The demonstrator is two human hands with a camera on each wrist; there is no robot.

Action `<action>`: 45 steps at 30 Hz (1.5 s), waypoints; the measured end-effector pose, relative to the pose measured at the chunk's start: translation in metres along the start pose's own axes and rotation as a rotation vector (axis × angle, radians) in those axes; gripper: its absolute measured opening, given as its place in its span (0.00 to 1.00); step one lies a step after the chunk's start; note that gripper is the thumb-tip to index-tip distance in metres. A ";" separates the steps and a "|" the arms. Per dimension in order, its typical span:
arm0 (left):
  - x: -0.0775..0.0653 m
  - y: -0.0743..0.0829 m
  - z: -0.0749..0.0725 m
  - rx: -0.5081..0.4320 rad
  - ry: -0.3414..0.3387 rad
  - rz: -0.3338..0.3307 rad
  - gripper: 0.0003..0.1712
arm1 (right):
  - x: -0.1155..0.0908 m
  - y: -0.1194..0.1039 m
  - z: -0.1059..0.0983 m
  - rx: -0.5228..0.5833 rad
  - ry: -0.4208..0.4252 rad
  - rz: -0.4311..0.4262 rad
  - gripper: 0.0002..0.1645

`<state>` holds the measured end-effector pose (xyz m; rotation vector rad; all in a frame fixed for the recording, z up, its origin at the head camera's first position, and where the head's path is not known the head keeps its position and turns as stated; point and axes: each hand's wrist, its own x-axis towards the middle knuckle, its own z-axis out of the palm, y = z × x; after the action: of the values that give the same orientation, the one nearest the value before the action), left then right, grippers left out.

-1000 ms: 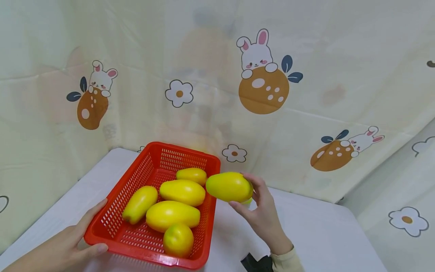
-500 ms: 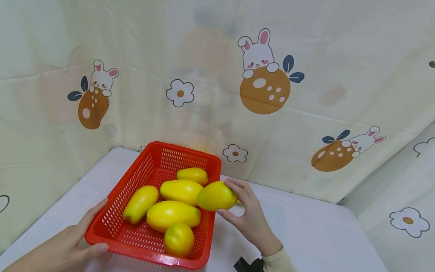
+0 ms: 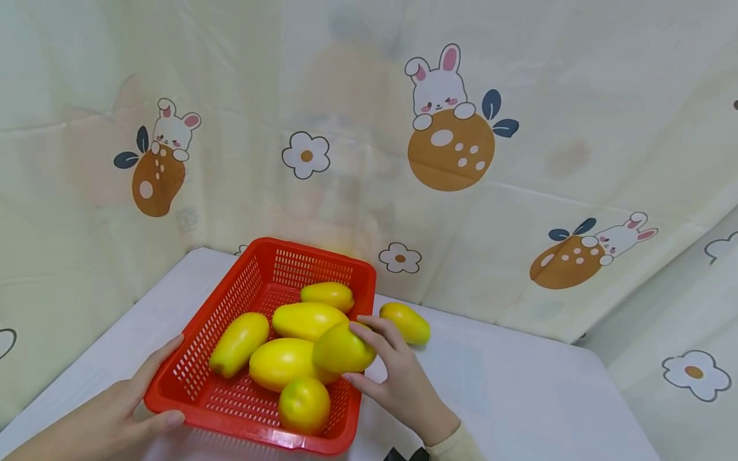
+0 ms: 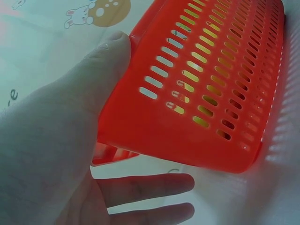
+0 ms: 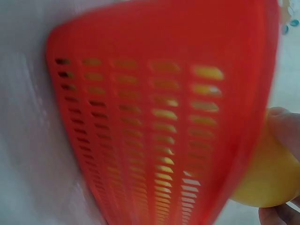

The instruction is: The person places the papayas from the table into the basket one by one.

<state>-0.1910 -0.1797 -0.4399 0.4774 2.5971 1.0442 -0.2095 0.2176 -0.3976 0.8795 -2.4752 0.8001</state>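
In the right hand, over the basket, is a yellow fruit.

Head view: soft, even light; a small glare marks the front rim of the red perforated plastic basket, with faint shadow on the flat white counter. Left wrist view: dimmer, green-tinged. Right wrist view: basket wall blurred.

Head camera: looks forward and down over the surface, whole basket in frame, curtain behind. Left wrist camera: close to the basket's slotted outer wall, rolled so the surface lies along the right; right wrist camera: likewise close, surface at left. All three share the basket; head and right wrist both show the held fruit.
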 end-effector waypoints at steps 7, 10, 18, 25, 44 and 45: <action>0.001 0.002 0.000 -0.030 -0.029 -0.044 0.54 | -0.001 -0.007 0.009 -0.009 -0.040 -0.064 0.40; 0.002 0.003 0.000 -0.030 -0.027 -0.046 0.54 | -0.002 -0.010 0.009 -0.052 -0.041 -0.092 0.41; 0.001 0.003 0.000 -0.005 -0.013 -0.038 0.55 | -0.001 -0.017 0.009 -0.243 -0.045 -0.201 0.42; 0.001 0.002 0.001 -0.006 0.003 -0.023 0.56 | -0.002 -0.017 0.011 -0.272 -0.060 -0.194 0.42; -0.002 0.002 0.001 0.035 0.047 0.015 0.56 | -0.002 -0.014 0.016 -0.212 -0.166 -0.110 0.19; -0.002 0.001 0.001 0.038 0.048 0.018 0.56 | -0.002 -0.014 0.016 -0.213 -0.173 -0.105 0.18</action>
<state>-0.1888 -0.1789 -0.4392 0.4914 2.6637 1.0265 -0.2017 0.1999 -0.4054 1.0272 -2.5762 0.4313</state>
